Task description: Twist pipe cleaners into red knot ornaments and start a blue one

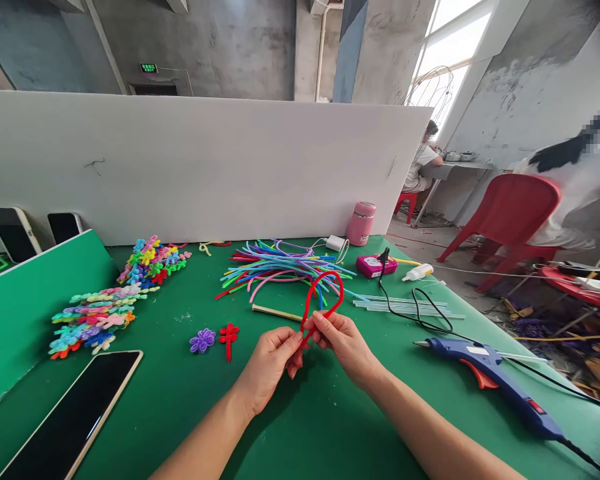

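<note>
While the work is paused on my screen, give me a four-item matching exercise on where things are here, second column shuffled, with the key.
1. red fuzzy stem bent into a loop
2. purple fuzzy flower
3. blue plastic glue gun with a red trigger
4. pink cylindrical bottle

A. standing near the long white panel
B. lying beside a small red fuzzy figure
C. lying with its nozzle pointing left
D. held by the left hand and right hand

Pairs: 1-D, 2-B, 3-C, 4-A
</note>
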The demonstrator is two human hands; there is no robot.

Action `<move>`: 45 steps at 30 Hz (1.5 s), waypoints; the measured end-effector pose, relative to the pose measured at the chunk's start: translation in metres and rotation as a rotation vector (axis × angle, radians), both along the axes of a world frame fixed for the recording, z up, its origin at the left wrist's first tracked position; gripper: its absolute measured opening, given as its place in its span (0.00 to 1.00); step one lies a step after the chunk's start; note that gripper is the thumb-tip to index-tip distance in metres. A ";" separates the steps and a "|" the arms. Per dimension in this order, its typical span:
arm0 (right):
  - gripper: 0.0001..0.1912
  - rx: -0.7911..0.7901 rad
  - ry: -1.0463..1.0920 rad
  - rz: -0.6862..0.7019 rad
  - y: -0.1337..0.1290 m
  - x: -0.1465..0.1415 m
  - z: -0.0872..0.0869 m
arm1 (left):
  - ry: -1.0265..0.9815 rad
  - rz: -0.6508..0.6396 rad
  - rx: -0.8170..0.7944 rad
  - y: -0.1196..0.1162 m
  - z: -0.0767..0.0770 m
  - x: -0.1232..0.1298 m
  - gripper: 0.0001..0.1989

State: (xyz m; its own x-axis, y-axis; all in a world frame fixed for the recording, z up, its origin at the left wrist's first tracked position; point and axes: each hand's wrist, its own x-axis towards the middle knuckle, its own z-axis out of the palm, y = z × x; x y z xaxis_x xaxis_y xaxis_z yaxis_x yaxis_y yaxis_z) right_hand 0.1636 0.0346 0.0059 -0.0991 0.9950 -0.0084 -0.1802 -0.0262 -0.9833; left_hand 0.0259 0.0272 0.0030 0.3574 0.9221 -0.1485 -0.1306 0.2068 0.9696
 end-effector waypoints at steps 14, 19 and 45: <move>0.16 0.014 0.028 0.091 -0.003 -0.006 -0.009 | 0.094 -0.006 0.116 -0.001 -0.002 0.001 0.15; 0.14 -0.054 0.101 0.126 -0.001 -0.005 -0.011 | -0.058 -0.088 -0.005 0.001 0.002 -0.002 0.12; 0.14 0.064 -0.022 0.131 -0.009 -0.015 -0.010 | -0.008 -0.037 -0.025 -0.008 -0.006 -0.022 0.10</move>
State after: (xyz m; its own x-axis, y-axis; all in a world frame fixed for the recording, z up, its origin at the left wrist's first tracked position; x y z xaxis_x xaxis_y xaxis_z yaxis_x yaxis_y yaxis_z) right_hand 0.1488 0.0256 -0.0040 -0.2289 0.9721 0.0508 -0.1581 0.0143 -0.9873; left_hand 0.0038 0.0196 -0.0025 0.3923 0.9043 -0.1683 -0.1305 0.2359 0.9630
